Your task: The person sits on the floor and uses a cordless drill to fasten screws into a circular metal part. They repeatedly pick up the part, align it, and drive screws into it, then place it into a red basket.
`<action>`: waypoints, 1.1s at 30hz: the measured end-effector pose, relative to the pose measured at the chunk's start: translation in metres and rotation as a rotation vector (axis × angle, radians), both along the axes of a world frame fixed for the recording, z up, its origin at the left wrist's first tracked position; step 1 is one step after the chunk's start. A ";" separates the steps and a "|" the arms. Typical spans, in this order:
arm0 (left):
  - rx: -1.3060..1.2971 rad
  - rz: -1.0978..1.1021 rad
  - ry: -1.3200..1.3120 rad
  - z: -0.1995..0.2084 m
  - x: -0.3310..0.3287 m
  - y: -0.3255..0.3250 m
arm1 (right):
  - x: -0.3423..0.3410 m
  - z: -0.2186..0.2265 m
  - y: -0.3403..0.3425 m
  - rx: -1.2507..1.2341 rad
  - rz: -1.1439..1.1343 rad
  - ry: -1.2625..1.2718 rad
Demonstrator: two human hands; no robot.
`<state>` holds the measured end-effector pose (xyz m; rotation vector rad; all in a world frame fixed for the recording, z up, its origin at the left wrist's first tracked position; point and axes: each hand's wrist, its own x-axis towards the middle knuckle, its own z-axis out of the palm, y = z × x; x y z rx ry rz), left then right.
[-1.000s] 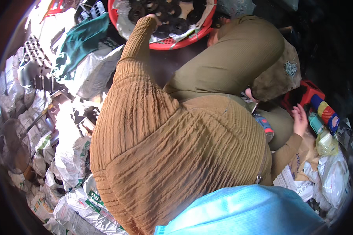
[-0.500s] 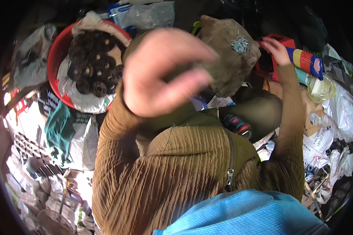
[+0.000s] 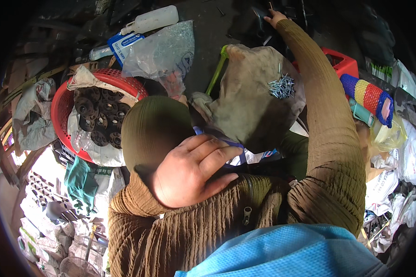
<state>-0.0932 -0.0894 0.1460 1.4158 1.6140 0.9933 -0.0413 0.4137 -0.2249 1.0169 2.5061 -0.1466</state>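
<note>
My left hand [image 3: 194, 171] hovers by my bent knee, back of the hand up. Its fingers are loosely stretched with the thumb apart, and nothing shows in it. My right arm is stretched far forward; my right hand [image 3: 277, 19] is at the top of the view, fingers apart beside dark objects [image 3: 256, 27] too dim to name. Below it a brownish cloth-covered surface [image 3: 249, 87] bears a small heap of silvery screws [image 3: 282, 87]. At the left, a red plastic basket [image 3: 62, 117] holds several black round ring-shaped parts [image 3: 101, 111].
A red plastic crate [image 3: 342, 62] stands beyond my right forearm, with a blue, yellow and red mesh roll [image 3: 367, 97] next to it. A clear plastic bag [image 3: 164, 55] and a white bottle [image 3: 155, 19] lie far left. A green-yellow handle [image 3: 216, 71] leans by the cloth. Crumpled bags surround me.
My right hand has moved from the red crate to the far top of the view. My left hand has come down and back toward my knee, and the view has shifted.
</note>
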 end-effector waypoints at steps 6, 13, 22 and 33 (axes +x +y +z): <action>0.056 0.051 -0.050 0.000 -0.003 -0.004 | -0.013 0.101 -0.036 -0.280 0.506 0.440; 0.116 0.112 0.000 -0.002 0.013 -0.014 | 0.093 0.299 -0.119 -0.875 -0.390 1.467; 0.246 0.078 0.670 -0.025 0.105 0.029 | 0.267 0.276 -0.342 -1.370 -1.340 1.190; -0.070 -0.287 0.644 -0.101 0.139 0.062 | 0.288 0.180 -0.359 -1.122 -1.323 0.649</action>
